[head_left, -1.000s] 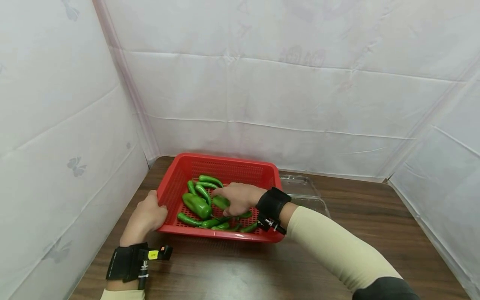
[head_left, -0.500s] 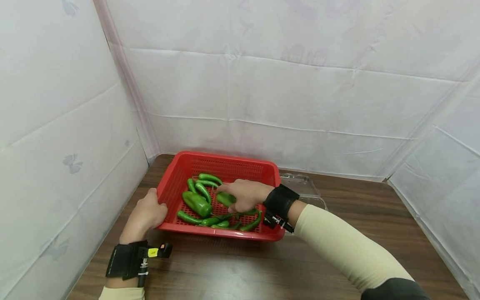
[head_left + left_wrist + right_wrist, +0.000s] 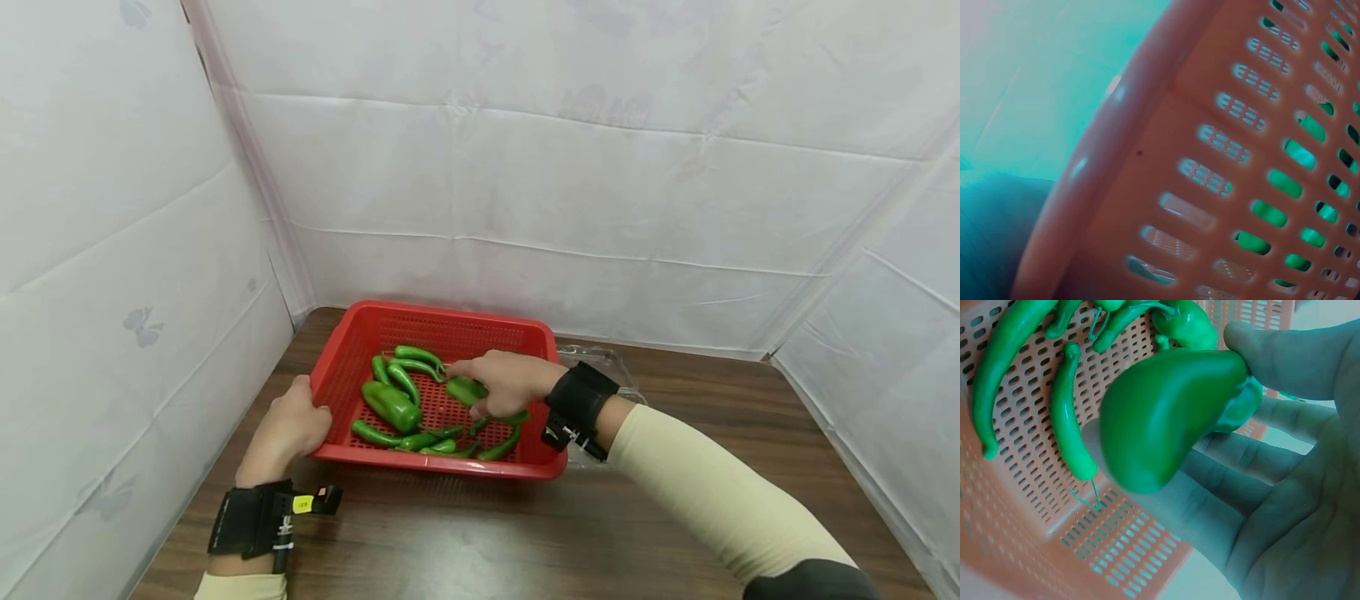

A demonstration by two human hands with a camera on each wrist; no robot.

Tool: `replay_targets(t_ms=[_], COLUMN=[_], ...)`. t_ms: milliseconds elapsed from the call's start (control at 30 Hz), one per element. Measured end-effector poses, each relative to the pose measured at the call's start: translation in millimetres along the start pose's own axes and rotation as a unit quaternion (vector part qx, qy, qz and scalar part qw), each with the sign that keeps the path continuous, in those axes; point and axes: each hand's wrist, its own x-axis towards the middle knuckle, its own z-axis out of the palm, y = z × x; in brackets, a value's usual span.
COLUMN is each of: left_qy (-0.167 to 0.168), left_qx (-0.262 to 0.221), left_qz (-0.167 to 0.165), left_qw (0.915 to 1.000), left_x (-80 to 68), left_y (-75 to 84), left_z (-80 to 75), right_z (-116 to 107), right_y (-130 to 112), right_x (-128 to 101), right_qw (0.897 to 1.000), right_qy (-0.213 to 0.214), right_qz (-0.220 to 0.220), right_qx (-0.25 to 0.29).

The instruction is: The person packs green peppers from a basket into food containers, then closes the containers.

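Gripping pepper [image 3: 1160, 419], palm [image 3: 1294, 519] visible right-wrist only

Wrist-cam getup: bare hands, black bands, pale yellow sleeves

So the left hand [image 3: 288, 421] and right hand [image 3: 506, 383] are both bare, with a wide black left band [image 3: 243, 521] and a matching right band [image 3: 583, 398] wrapped round the wrists. The left one carries a stubby black block [image 3: 328, 502], a bright yellow label [image 3: 302, 504] (lettering's too small to read) and a silvery screw [image 3: 284, 529]. Similar black hardware [image 3: 592, 448] on the right. Left sleeve [image 3: 242, 587] and right sleeve [image 3: 720, 475] are plain pale yellow, the latter meeting dark grey fabric [image 3: 810, 581] higher up.
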Motion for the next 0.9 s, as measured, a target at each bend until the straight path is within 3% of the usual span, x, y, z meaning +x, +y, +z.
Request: replay_targets(t_ms=[500,900], left_qy=[0.004,0.002], left_qx=[-0.003,-0.002], left_qz=[0.003,0.0], left_qw=[1.0,1.0], left_x=[0.1,1.5], left_y=[0.7,1.2], left_z=[2.3,2.4], right_z=[-11.6,-17.7], right_y=[22.5,41.0], right_x=[-28.6,-52.4], right_qw=[0.999,0.999], right_qy=[0.039,0.043], right_qz=[-0.002,0.007], right_qx=[0.004,0.028])
